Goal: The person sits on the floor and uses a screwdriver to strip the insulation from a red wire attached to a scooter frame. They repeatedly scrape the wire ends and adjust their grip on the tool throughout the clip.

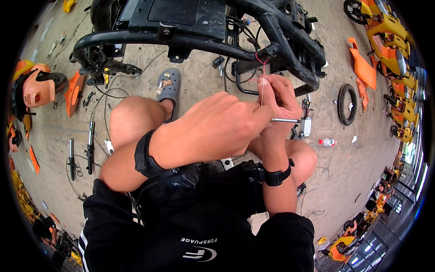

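Note:
My left hand is closed in a fist, and a thin straight metal rod sticks out of it to the right, across my right palm. Whatever end of the rod lies inside the fist is hidden. With thumb and fingers pinched, my right hand grips a thin red wire just below the black tubular frame. Looped round a bracket on the frame, the wire comes down to the right thumb, and a pale strand runs on toward the left fingers.
Black cables hang inside the frame. A small silver box with wires and a plastic bottle lie to the right, before a black tyre. Two shock absorbers lie left. Yellow motorbikes line the right side.

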Available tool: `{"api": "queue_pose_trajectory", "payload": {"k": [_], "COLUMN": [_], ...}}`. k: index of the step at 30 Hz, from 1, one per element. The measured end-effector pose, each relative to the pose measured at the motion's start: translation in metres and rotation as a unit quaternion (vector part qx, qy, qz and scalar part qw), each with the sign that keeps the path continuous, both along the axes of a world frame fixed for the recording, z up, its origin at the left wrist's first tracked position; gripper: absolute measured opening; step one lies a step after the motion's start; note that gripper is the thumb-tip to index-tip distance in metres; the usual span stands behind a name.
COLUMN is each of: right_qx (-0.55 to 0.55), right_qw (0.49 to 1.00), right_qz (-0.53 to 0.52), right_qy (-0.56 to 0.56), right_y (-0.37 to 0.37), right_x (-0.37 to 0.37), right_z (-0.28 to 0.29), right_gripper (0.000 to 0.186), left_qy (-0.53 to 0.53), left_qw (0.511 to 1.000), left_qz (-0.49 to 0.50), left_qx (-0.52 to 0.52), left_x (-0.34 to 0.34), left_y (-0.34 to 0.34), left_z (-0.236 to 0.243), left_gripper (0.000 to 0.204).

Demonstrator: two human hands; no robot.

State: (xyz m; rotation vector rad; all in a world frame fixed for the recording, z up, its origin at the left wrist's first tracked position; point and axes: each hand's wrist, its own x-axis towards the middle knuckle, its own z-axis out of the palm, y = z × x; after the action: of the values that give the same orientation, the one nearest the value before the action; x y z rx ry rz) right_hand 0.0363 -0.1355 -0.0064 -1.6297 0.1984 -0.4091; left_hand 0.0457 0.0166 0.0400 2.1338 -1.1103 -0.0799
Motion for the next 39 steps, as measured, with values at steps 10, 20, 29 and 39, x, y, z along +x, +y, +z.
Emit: {"api": "queue_pose_trajectory", "payload": {"k": [10, 20, 29, 39], "right_qx": [0.021, 0.029, 0.029, 0.032], "right_qw": [0.999, 0.998, 0.999, 0.999], "right_qz": [-0.008, -0.014, -0.012, -0.005], "right_qy": [0.031, 0.047, 0.04, 0.027], "right_y": [0.004, 0.004, 0.004, 0.005], "right_x": [0.002, 0.006, 0.008, 0.015], "right_z": [0.006, 0.007, 0.004, 0.003], "right_gripper": [0.007, 0.006, 0.007, 0.009], "left_qy": [0.007, 0.006, 0.01, 0.011], "left_qw": [1.0, 1.0, 1.0, 1.0], "left_qz": [-0.003, -0.005, -0.006, -0.006], "left_qx": [0.013, 0.019, 0.017, 0.026], "left_x": [-0.001, -0.001, -0.001, -0.001], "left_y": [0.0, 0.0, 0.0, 0.001], "left_z": [0.0, 0.0, 0.0, 0.0], "left_gripper": [0.028, 0.028, 0.022, 0.015]}}
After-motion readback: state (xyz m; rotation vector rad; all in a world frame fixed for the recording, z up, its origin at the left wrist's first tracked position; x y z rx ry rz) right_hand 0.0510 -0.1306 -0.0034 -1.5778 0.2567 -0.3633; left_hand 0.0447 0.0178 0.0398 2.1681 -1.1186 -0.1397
